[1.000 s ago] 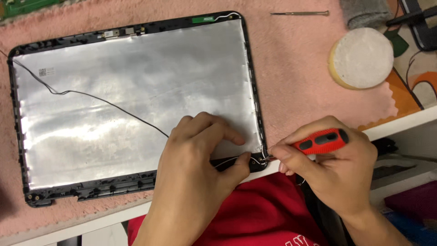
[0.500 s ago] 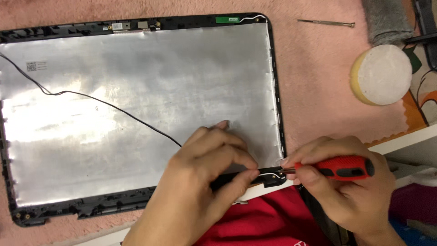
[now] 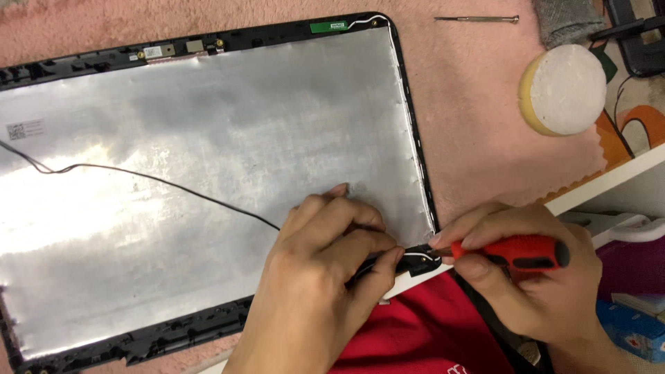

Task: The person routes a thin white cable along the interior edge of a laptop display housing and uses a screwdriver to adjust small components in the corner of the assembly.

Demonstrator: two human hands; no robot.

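Two bare hands meet at the five o'clock corner of a laptop lid shell (image 3: 208,180), which lies inside-up on a pink fuzzy cloth (image 3: 471,104). The left hand (image 3: 318,277) rests palm-down on the shell's silvery foil lining, fingers curled, with thumb and forefinger pinched on the black rim right at that corner. The right hand (image 3: 533,277) comes in from four o'clock, closed around a red-handled screwdriver (image 3: 512,251); the handle lies nearly level and its tip end points toward nine o'clock, reaching the corner piece just beside the left fingertips. The tip itself is too small to make out.

From beneath the left hand a thin black cable (image 3: 159,181) runs across the foil toward nine o'clock and off the frame's edge. A small white sticker (image 3: 25,129) sits near the shell's ten o'clock side, and a green strip (image 3: 331,26) with a white wire beside it lies along the top rim near one o'clock.

Beyond the shell, at two o'clock, a round yellow sponge with a white face (image 3: 562,90) rests on the cloth. A slim metal screwdriver (image 3: 476,19) lies at one o'clock near the top edge, with a grey cloth (image 3: 564,21) just beside it. A white table edge (image 3: 609,180) runs at three o'clock, and a red garment (image 3: 422,332) shows at six o'clock below the hands.
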